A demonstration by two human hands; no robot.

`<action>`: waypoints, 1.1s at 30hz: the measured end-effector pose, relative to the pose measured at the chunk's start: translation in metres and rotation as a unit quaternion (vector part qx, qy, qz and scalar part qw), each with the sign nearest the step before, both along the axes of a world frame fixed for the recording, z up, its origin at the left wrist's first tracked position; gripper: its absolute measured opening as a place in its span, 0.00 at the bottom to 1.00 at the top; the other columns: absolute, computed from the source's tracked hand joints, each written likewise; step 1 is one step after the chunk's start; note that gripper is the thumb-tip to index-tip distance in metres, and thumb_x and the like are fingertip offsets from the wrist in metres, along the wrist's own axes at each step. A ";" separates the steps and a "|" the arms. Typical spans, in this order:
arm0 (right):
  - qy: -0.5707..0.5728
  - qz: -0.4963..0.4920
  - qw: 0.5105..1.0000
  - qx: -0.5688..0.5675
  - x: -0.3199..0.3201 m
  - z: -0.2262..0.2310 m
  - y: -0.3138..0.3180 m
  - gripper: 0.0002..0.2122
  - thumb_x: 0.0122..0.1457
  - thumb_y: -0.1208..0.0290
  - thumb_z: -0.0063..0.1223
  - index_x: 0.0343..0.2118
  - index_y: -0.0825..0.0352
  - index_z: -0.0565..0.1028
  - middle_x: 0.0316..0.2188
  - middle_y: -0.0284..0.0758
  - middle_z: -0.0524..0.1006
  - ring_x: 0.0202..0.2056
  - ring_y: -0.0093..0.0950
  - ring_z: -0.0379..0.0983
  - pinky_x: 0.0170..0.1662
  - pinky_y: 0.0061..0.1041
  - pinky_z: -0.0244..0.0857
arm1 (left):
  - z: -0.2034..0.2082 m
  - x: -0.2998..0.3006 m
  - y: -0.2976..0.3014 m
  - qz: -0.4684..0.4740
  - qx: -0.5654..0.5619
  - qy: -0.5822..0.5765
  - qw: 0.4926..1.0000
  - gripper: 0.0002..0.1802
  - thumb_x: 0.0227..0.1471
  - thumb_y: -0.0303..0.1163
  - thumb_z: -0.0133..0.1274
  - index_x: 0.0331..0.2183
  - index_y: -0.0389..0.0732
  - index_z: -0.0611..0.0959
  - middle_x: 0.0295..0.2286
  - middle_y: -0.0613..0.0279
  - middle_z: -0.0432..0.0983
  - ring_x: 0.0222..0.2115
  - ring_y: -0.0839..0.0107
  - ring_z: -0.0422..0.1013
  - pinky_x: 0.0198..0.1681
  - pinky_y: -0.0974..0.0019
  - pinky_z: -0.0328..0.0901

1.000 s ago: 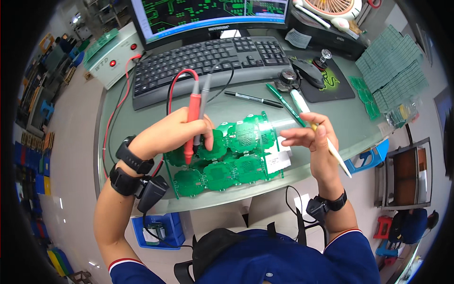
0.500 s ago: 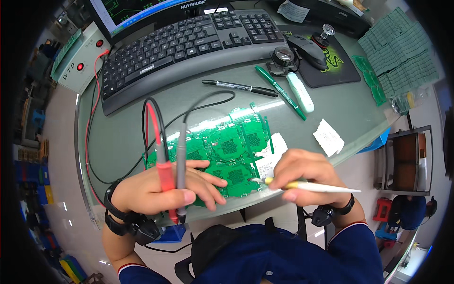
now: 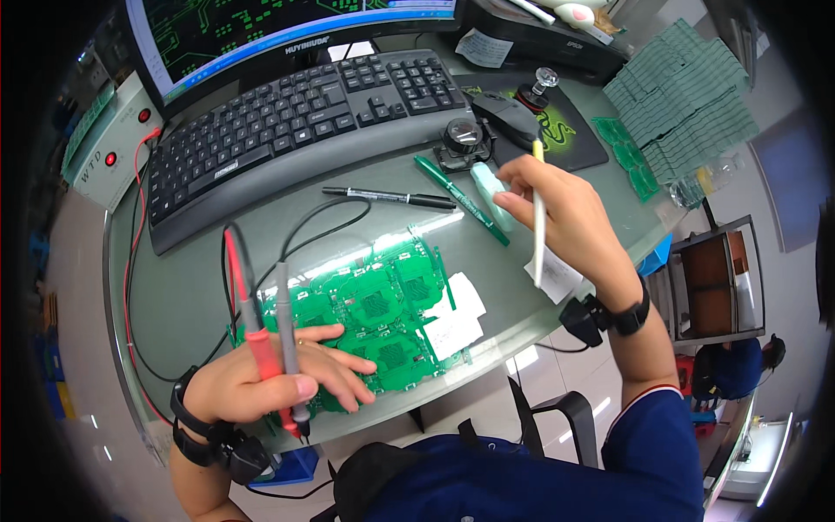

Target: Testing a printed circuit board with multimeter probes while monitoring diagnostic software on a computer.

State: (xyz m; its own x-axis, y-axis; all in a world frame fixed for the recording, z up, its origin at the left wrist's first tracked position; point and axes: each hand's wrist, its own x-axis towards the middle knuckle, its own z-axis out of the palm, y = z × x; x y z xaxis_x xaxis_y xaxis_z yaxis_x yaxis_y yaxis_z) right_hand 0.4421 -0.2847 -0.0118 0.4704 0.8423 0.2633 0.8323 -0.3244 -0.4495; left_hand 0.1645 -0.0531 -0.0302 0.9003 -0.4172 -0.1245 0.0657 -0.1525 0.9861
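Observation:
My left hand holds a red test probe and a grey-black test probe under its thumb, tips down. Its other fingers lie spread over a green circuit board panel at the table's near edge. My right hand is raised beyond the panel, to the right. A slim pale-yellow and white stick-like tool stands steeply in its grip. The thumb and forefinger reach to a pale green-and-white correction pen; whether they grip it cannot be told.
A green marker and a black marker lie ahead. Behind them are a keyboard, a knobbed device and a mouse. White paper lies beside the panel. Stacked green boards stand far right; probe cables loop at left.
My right hand has left the panel's right edge and moved up and away to the correction pen, keeping the slim tool, now upright. My left hand still holds the probes. The whole view has shifted.

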 end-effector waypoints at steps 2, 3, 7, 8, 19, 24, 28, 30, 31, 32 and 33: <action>-0.090 -0.006 0.994 -0.058 0.006 -0.006 0.010 0.16 0.52 0.64 0.63 0.42 0.63 0.73 0.26 0.37 0.75 0.30 0.35 0.74 0.33 0.31 0.66 | 0.002 0.004 0.001 -0.001 -0.017 -0.002 1.000 0.22 0.57 0.39 0.36 0.37 0.39 0.83 0.44 0.57 0.79 0.56 0.55 0.66 0.65 0.44 0.37; -0.121 -0.011 0.989 -0.090 0.013 -0.010 0.012 0.20 0.48 0.62 0.66 0.43 0.62 0.73 0.28 0.36 0.74 0.31 0.37 0.73 0.34 0.33 0.66 | 0.003 0.005 0.002 -0.004 -0.032 -0.007 0.999 0.19 0.58 0.35 0.38 0.38 0.39 0.82 0.44 0.59 0.79 0.56 0.56 0.66 0.65 0.45 0.38; -0.155 -0.014 0.977 -0.146 0.026 -0.014 0.010 0.16 0.51 0.70 0.60 0.43 0.62 0.72 0.30 0.37 0.75 0.31 0.38 0.74 0.35 0.34 0.66 | -0.006 0.002 -0.002 -0.021 -0.065 -0.036 0.997 0.18 0.59 0.36 0.38 0.38 0.39 0.82 0.42 0.60 0.79 0.55 0.58 0.66 0.65 0.47 0.39; -0.144 -0.027 0.980 -0.135 0.024 -0.012 0.006 0.16 0.51 0.69 0.60 0.43 0.62 0.72 0.31 0.39 0.76 0.32 0.40 0.75 0.35 0.37 0.67 | -0.007 0.001 -0.003 -0.018 -0.067 -0.036 0.997 0.18 0.59 0.36 0.38 0.38 0.39 0.82 0.42 0.60 0.79 0.55 0.58 0.66 0.65 0.47 0.39; -0.133 0.318 0.931 -0.117 -0.102 0.001 0.000 0.16 0.47 0.70 0.56 0.41 0.63 0.73 0.18 0.28 0.67 0.20 0.23 0.72 0.20 0.25 0.61 | -0.022 -0.009 -0.009 0.021 -0.039 -0.068 0.997 0.16 0.58 0.37 0.42 0.30 0.41 0.83 0.32 0.64 0.82 0.46 0.58 0.75 0.60 0.49 0.53; -0.209 0.324 0.911 -0.144 -0.112 0.000 0.005 0.16 0.45 0.71 0.55 0.40 0.64 0.73 0.18 0.27 0.66 0.19 0.21 0.69 0.19 0.23 0.59 | -0.022 -0.008 -0.018 0.069 -0.012 -0.046 0.997 0.17 0.56 0.39 0.44 0.26 0.41 0.84 0.30 0.62 0.82 0.38 0.60 0.77 0.48 0.56 0.65; -0.256 0.324 0.902 -0.126 -0.120 -0.007 0.007 0.17 0.44 0.71 0.54 0.40 0.65 0.73 0.17 0.26 0.63 0.18 0.19 0.66 0.18 0.20 0.56 | -0.024 -0.011 -0.021 0.109 0.011 -0.021 0.994 0.17 0.53 0.41 0.46 0.24 0.42 0.84 0.29 0.61 0.82 0.31 0.62 0.75 0.37 0.62 0.68; -0.248 0.329 0.901 -0.137 -0.116 0.002 0.005 0.16 0.44 0.71 0.54 0.39 0.65 0.73 0.17 0.25 0.62 0.18 0.18 0.66 0.18 0.20 0.54 | -0.027 -0.011 -0.023 0.115 0.013 -0.042 0.992 0.17 0.53 0.41 0.46 0.24 0.42 0.84 0.28 0.61 0.81 0.31 0.61 0.75 0.37 0.62 0.67; -0.258 0.327 0.897 -0.149 -0.116 0.004 0.004 0.15 0.44 0.71 0.53 0.38 0.65 0.74 0.17 0.25 0.62 0.18 0.18 0.66 0.18 0.20 0.54 | -0.028 -0.011 -0.024 0.120 0.017 -0.060 0.991 0.17 0.53 0.41 0.46 0.24 0.41 0.84 0.26 0.61 0.81 0.31 0.61 0.74 0.36 0.62 0.67; -0.269 0.325 0.893 -0.161 -0.115 0.005 0.005 0.15 0.44 0.71 0.53 0.38 0.65 0.74 0.17 0.25 0.62 0.18 0.18 0.65 0.18 0.19 0.53 | -0.025 -0.010 -0.023 0.125 0.015 -0.060 0.990 0.17 0.53 0.41 0.46 0.24 0.41 0.84 0.26 0.61 0.81 0.31 0.61 0.74 0.36 0.62 0.67; -0.286 0.310 0.896 -0.142 -0.121 0.003 0.010 0.15 0.44 0.71 0.53 0.38 0.64 0.74 0.16 0.25 0.62 0.17 0.17 0.65 0.18 0.19 0.53 | -0.018 -0.008 -0.020 0.093 0.040 -0.041 0.994 0.16 0.55 0.37 0.43 0.26 0.42 0.83 0.28 0.63 0.81 0.37 0.62 0.75 0.48 0.56 0.60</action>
State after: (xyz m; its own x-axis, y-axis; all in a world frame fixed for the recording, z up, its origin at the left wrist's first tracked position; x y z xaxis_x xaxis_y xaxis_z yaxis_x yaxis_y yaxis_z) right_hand 0.3214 -0.2750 -0.0084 -0.2535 0.9662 0.0463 0.9600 0.2455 0.1343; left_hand 0.1565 -0.0729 -0.0479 0.9695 -0.2338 -0.0740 0.0207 -0.2228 0.9746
